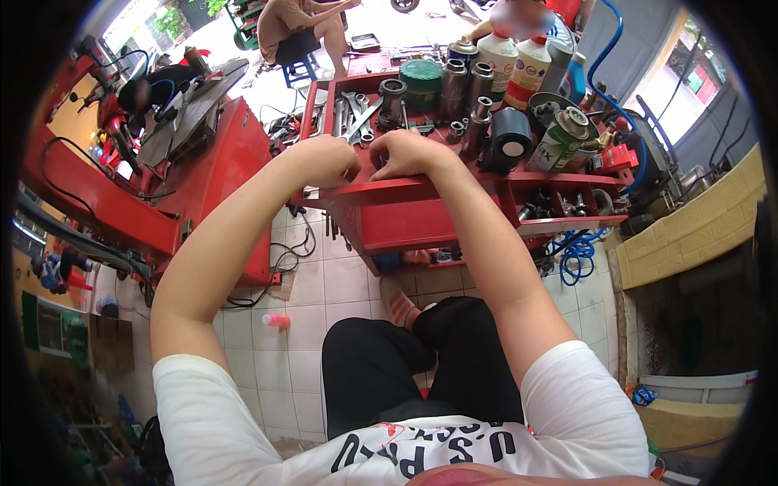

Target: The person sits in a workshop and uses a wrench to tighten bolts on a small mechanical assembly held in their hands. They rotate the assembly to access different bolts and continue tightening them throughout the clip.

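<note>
We find wrenches (362, 121) pointing away just beyond the left hand (325, 159), curled, grip undeterminable, and right hand (411, 153), digits apart.

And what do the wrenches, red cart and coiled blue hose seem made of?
Wrenches: likely steel, perhaps chromed, given their silvery shine. Red cart: probably painted sheet metal, from its thin, glossy panels. Coiled blue hose: plastic or rubber; smooth, flexible loops leave it open.

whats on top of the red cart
Wrenches, metal sockets, a green tub, bottles and cans show on the red cart. The left hand and right hand cover whatever lies directly beneath them.
</note>
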{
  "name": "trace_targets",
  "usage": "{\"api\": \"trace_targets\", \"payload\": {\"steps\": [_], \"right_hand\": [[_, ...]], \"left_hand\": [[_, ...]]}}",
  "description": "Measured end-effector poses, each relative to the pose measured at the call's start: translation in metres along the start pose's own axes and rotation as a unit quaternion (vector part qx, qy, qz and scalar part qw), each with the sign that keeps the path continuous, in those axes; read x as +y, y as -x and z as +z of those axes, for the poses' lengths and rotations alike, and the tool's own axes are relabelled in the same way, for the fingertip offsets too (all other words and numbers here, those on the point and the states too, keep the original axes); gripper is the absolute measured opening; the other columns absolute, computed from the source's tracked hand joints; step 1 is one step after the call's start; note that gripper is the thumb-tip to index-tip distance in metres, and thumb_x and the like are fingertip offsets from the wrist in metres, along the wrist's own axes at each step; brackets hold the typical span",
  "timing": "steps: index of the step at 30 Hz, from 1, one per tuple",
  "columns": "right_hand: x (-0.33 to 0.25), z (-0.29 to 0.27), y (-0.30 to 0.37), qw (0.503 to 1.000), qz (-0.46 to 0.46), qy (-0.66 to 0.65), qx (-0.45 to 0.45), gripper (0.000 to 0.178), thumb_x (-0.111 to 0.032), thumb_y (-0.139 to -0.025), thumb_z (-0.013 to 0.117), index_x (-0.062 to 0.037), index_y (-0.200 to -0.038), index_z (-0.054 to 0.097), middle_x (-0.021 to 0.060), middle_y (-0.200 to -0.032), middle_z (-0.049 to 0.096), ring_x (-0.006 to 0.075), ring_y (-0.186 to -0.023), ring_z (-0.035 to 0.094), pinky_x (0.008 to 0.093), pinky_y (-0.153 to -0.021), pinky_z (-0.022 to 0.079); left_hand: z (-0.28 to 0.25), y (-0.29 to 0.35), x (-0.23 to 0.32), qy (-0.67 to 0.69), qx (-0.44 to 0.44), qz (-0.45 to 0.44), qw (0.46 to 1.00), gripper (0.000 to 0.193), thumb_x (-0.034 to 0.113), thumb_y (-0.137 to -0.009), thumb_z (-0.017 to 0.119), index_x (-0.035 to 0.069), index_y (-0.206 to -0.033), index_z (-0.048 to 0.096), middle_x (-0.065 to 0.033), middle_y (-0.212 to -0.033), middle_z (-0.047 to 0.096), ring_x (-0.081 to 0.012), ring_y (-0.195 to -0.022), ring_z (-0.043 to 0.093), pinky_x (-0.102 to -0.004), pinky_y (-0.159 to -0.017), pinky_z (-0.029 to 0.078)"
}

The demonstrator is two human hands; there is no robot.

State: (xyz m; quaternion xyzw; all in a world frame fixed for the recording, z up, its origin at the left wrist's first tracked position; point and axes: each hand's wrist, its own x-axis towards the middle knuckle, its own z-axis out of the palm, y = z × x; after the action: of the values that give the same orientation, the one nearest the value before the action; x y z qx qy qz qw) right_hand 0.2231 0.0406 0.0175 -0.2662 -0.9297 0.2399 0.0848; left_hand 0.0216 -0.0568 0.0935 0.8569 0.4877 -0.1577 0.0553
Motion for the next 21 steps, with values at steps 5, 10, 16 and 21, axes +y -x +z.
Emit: {"api": "trace_targets", "payload": {"steps": [5,10,16,21], "right_hand": [[-0.011,0.005,-0.010,0.996,-0.013,0.065,-0.055,0.040,-0.044,-0.072,0.089,-0.0140,-0.097,0.078,0.0067,-0.095,0.077,0.0293,-0.101,0.072,0.0478,-0.097,0.041],[-0.004,0.007,-0.008,0.997,-0.014,0.070,-0.023,0.031,-0.047,-0.082,0.082,-0.0182,-0.095,0.079,0.0046,-0.095,0.078,0.0277,-0.101,0.072,0.0460,-0.096,0.041],[-0.006,0.005,-0.006,0.998,-0.008,0.055,0.001,0.030,-0.039,-0.083,0.080,-0.0125,-0.096,0.078,0.0066,-0.092,0.078,0.0290,-0.095,0.073,0.0478,-0.096,0.040],[-0.007,0.004,-0.004,0.998,-0.022,0.055,0.019,0.027,-0.035,-0.083,0.078,-0.0137,-0.099,0.078,0.0078,-0.094,0.078,0.0296,-0.097,0.073,0.0480,-0.096,0.044]], "left_hand": [[-0.001,-0.004,0.004,-0.048,-0.009,-0.010,0.999,0.019,0.010,-0.079,0.070,0.015,-0.095,0.080,-0.0120,-0.090,0.078,-0.0321,-0.088,0.077,-0.0444,-0.080,0.060],[0.003,-0.009,0.003,-0.025,0.029,0.005,0.999,0.014,0.020,-0.086,0.075,0.014,-0.098,0.079,-0.0121,-0.089,0.077,-0.0334,-0.087,0.076,-0.0461,-0.081,0.059],[0.006,-0.011,-0.002,-0.020,0.017,-0.006,1.000,0.020,0.026,-0.089,0.078,0.012,-0.103,0.078,-0.0122,-0.090,0.077,-0.0339,-0.090,0.075,-0.0468,-0.084,0.058],[0.021,-0.011,-0.009,0.032,0.104,0.025,0.994,0.022,0.024,-0.087,0.078,0.007,-0.101,0.076,-0.0140,-0.096,0.075,-0.0348,-0.094,0.073,-0.0465,-0.086,0.057]]}}
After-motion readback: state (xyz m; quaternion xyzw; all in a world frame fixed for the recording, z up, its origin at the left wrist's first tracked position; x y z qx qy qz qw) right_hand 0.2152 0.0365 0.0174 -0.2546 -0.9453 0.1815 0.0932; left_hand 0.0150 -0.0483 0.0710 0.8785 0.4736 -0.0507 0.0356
